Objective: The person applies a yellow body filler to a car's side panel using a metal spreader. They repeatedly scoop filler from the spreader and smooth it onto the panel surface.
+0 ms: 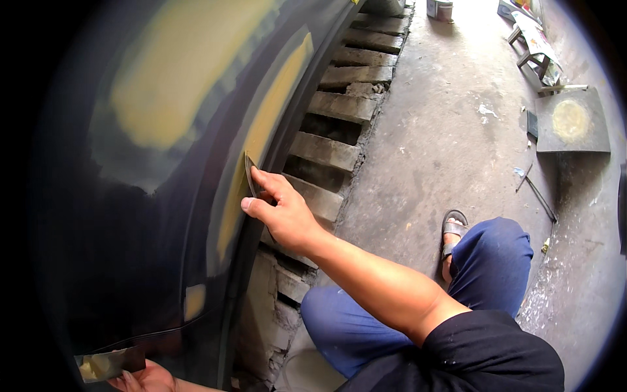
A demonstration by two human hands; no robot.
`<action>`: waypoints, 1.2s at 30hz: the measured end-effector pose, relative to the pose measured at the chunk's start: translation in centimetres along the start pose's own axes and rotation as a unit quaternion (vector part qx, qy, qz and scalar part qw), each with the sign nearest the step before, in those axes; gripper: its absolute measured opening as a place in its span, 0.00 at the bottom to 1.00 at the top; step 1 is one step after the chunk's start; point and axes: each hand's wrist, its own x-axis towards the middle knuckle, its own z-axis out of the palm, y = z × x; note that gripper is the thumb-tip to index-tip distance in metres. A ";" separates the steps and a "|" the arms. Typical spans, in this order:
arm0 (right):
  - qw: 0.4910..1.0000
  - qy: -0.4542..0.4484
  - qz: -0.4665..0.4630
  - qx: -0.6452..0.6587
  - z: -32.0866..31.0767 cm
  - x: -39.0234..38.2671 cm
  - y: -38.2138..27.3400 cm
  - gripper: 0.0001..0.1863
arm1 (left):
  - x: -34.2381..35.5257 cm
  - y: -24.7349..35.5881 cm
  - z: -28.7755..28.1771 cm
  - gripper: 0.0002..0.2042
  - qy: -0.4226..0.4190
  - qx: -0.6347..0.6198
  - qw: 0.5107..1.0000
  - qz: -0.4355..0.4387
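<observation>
My right hand (279,210) grips a thin metal spreader blade (249,171) and presses its edge against a strip of yellow filler (261,130) on the curved lip of a dark blue car body panel (130,248). A larger yellow filler patch (173,65) lies higher on the panel. At the lower left edge, my left hand (145,379) holds a flat metal plate (108,363) smeared with yellowish filler, close to the panel's lower part.
A tyre with deep tread blocks (333,111) sits inside the wheel arch right of the panel. My blue-trousered knees (496,261) and a sandalled foot (452,228) rest on the concrete floor. A square board with a filler smear (573,121) and a stool (532,46) lie at upper right.
</observation>
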 end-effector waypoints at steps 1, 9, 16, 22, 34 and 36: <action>1.000 -0.002 0.002 -0.005 0.4 -0.5 0.3 0.36 | -0.1 0.0 0.0 0.21 -0.009 -0.008 1.000 0.001; 0.998 -0.015 -0.043 -0.041 3.9 -4.6 2.1 0.36 | -0.2 -0.3 0.1 0.20 -0.002 -0.009 1.000 0.003; 0.995 -0.033 -0.031 -0.088 6.6 -8.0 4.0 0.38 | -0.8 -0.2 0.4 0.20 -0.003 -0.035 0.999 -0.006; 0.993 -0.045 -0.050 -0.097 8.5 -10.4 4.6 0.37 | -1.1 -0.2 0.5 0.21 -0.012 -0.039 0.999 -0.004; 0.964 -0.260 -0.024 -0.052 3.9 -11.7 2.8 0.32 | -7.3 -0.5 6.7 0.23 0.009 -0.001 0.985 -0.172; 0.965 -0.248 -0.032 0.074 1.8 -11.1 -0.1 0.30 | -9.6 0.3 8.9 0.24 -0.055 -0.039 0.965 -0.253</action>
